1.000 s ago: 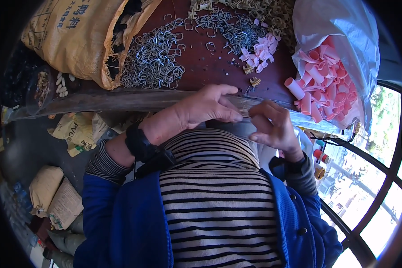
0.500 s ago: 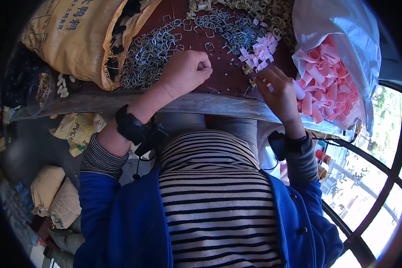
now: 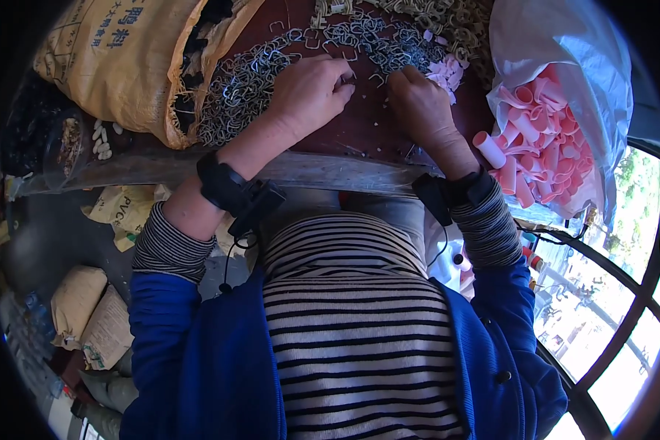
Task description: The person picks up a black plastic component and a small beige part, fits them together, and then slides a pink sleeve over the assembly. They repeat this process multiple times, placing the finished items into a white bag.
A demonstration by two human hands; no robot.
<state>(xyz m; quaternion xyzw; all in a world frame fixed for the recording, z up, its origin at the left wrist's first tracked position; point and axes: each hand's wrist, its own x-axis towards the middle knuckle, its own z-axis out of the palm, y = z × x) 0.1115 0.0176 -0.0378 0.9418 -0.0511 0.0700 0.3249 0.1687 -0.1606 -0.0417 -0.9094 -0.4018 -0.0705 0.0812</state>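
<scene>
My left hand (image 3: 309, 94) hovers over the dark red tabletop, beside a heap of silvery U-shaped metal clips (image 3: 235, 99). Its thumb and forefinger curl toward each other; whatever is between them does not show clearly. To its right, my right hand (image 3: 423, 108) is bent with its fingers closed, near a small pile of pale pink pieces (image 3: 447, 73). Its fingertips are turned away, so anything they grip is hidden. Beyond both hands lies a second spread of metal clips (image 3: 392, 44), with a few single clips scattered nearer.
A white plastic bag (image 3: 565, 44) full of pink tubes (image 3: 532, 136) lies open at the right. Dull brass-coloured pieces (image 3: 466, 33) are heaped at the back. On the left a yellow woven sack (image 3: 125, 66) leans over the table. The plastic-covered table edge (image 3: 330, 170) runs before me.
My right hand has moved left and away from me, from beside the pink pieces toward the left hand. My left hand has shifted slightly away from me, its thumb and forefinger a little farther apart.
</scene>
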